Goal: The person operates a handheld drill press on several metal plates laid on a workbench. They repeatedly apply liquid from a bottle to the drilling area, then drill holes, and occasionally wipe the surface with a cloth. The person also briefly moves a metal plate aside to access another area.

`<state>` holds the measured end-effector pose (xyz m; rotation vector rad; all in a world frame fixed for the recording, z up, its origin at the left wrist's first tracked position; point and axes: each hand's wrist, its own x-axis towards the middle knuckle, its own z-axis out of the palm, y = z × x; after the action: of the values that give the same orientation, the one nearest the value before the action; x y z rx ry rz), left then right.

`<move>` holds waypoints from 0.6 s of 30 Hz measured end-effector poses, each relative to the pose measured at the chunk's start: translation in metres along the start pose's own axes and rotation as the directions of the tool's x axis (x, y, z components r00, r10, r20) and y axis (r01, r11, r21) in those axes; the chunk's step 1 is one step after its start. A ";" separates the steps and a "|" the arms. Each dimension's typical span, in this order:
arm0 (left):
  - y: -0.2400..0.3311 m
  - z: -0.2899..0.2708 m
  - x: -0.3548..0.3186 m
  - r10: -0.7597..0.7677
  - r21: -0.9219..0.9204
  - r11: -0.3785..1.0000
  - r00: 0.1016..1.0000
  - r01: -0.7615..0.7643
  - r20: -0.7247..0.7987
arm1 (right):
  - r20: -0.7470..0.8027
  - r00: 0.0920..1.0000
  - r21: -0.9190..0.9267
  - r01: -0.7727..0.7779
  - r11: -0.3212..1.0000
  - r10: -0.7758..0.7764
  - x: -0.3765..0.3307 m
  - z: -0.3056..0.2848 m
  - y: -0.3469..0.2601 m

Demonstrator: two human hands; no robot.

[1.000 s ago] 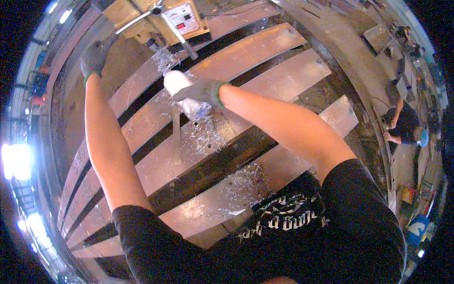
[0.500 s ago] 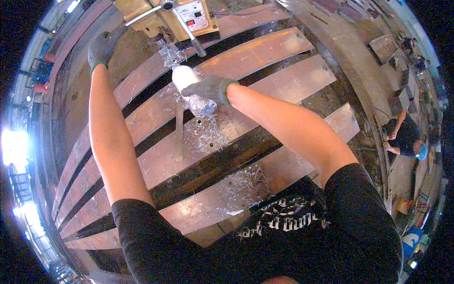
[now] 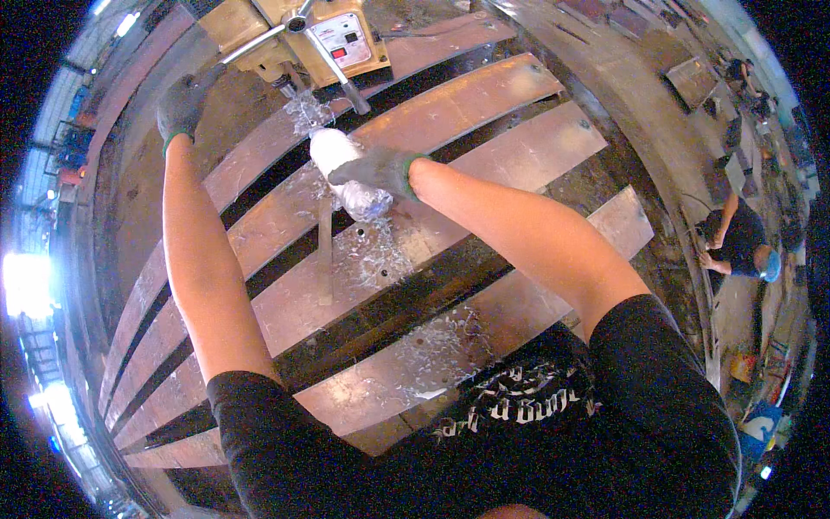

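Over the rusty steel plates [image 3: 484, 112], just below the drill's head, a plastic bottle [image 3: 346, 177] with a white upper part and a clear, crinkled lower part lies tilted in the right hand [image 3: 376, 169]. The gloved fingers are closed around its middle, with its clear end pointing down toward a plate strewn with shiny metal shavings [image 3: 380, 255]. The left hand [image 3: 183, 102], also in a grey glove, is wrapped around the end of a lever handle [image 3: 251, 45] of the yellow magnetic drill [image 3: 324, 35], which stands on the plates at the far side. A narrow flat bar [image 3: 325, 251] lies across a gap between two plates. At the far right another person [image 3: 739, 242] crouches on the floor.
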<state>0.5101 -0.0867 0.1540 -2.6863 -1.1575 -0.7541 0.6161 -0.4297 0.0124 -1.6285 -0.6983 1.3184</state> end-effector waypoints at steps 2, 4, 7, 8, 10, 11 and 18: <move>0.013 -0.001 0.003 -0.009 -0.007 1.000 0.998 0.009 0.064 | 0.005 0.998 0.038 -0.065 0.997 0.065 0.022 -0.009 0.018; 0.007 -0.002 0.010 -0.028 0.040 0.999 0.990 0.022 0.140 | 0.049 0.999 0.145 -0.010 0.989 0.003 0.024 -0.006 0.020; 0.010 -0.001 0.007 -0.053 0.007 0.999 0.989 0.052 0.135 | 0.094 0.995 0.259 0.002 0.966 -0.027 0.026 -0.006 0.021; 0.012 0.000 0.005 -0.060 -0.023 0.998 0.992 0.063 0.112 | 0.090 0.995 0.233 0.011 0.972 -0.033 0.029 -0.008 0.024; 0.008 0.003 0.007 -0.049 0.008 0.999 0.995 0.049 0.084 | 0.088 0.995 0.178 0.025 0.984 -0.042 0.034 -0.009 0.026; 0.005 0.003 0.009 -0.042 0.023 0.999 0.997 0.041 0.069 | 0.055 0.998 0.102 -0.002 0.995 -0.004 0.036 -0.011 0.027; 0.006 0.002 0.010 -0.049 0.055 0.998 0.993 0.043 0.110 | -0.038 0.999 0.010 -0.001 1.000 0.002 0.037 -0.009 0.029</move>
<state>0.5210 -0.0841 0.1570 -2.6970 -1.2493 -0.5781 0.6319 -0.4138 -0.0294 -1.6426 -0.6670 1.2863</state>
